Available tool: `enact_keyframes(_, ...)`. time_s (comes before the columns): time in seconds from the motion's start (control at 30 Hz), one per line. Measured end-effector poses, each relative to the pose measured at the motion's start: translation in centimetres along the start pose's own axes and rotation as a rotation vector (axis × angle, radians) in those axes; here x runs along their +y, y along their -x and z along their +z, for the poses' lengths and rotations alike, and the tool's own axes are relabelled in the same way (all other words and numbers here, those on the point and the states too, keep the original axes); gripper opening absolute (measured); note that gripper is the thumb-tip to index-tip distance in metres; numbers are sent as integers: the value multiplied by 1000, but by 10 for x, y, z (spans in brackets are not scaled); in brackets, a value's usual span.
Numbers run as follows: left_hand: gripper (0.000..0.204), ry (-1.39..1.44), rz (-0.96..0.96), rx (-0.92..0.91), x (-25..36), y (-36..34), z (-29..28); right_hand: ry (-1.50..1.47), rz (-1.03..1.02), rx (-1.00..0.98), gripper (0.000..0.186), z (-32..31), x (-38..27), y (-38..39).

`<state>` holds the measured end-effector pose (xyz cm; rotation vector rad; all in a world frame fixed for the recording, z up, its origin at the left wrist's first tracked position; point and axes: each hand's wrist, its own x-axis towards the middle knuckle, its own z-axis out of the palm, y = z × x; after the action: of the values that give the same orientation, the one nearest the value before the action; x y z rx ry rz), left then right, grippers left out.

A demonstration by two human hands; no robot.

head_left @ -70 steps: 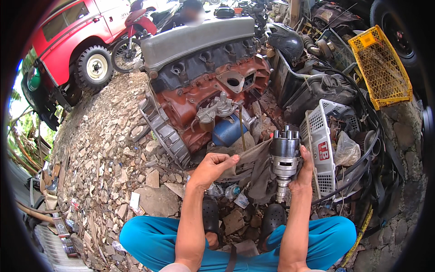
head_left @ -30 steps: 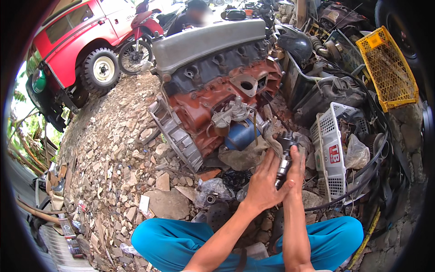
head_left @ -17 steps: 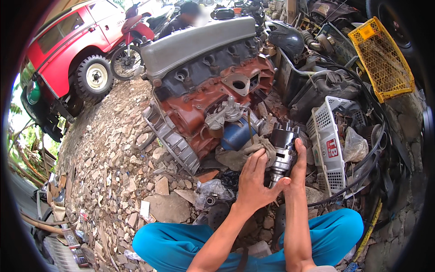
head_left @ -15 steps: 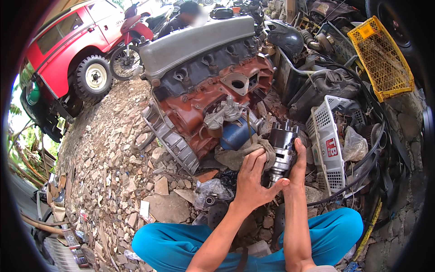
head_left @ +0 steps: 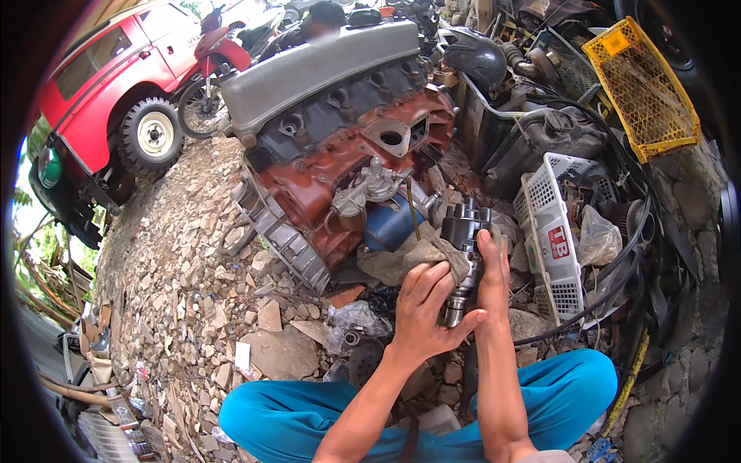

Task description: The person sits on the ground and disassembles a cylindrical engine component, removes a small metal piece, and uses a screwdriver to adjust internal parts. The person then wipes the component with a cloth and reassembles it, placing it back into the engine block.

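Distributor (head_left: 468, 244), black-capped and metal-bodied, sits just right of the frame's centre, tilted between our hands. Our right hand (head_left: 494, 274) grips its right side; our left (head_left: 423, 302) curls its fingers over a grey-brown cloth (head_left: 426, 256), pressing it to the left side, thumb spread. To wipe well, we should brace the body firmly and work cloth into the grooves. We cannot see its far side or how our right fingers wrap behind.

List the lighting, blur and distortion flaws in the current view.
Head view: fisheye blackens the corners; daylight washes out background around the red vehicle. Head view: a blurred patch hides part of the person behind the engine; the held metal part shows small glints.
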<state>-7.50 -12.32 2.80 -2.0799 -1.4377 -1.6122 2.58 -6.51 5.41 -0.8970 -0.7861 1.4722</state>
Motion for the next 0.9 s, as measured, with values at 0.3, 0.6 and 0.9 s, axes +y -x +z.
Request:
enact_keyframes(0.3, 87, -54, -133, 31, 18, 1, 5, 193, -45, 30, 62, 6, 1, 10)
enact_keyframes(0.6, 67, 405, -445, 73, 26, -10, -8, 357, -344, 114, 71, -2, 15, 13)
enact_keyframes(0.9, 14, 1375, -502, 378, -9, -12, -26, 204, -297, -80, 60, -5, 13, 10)
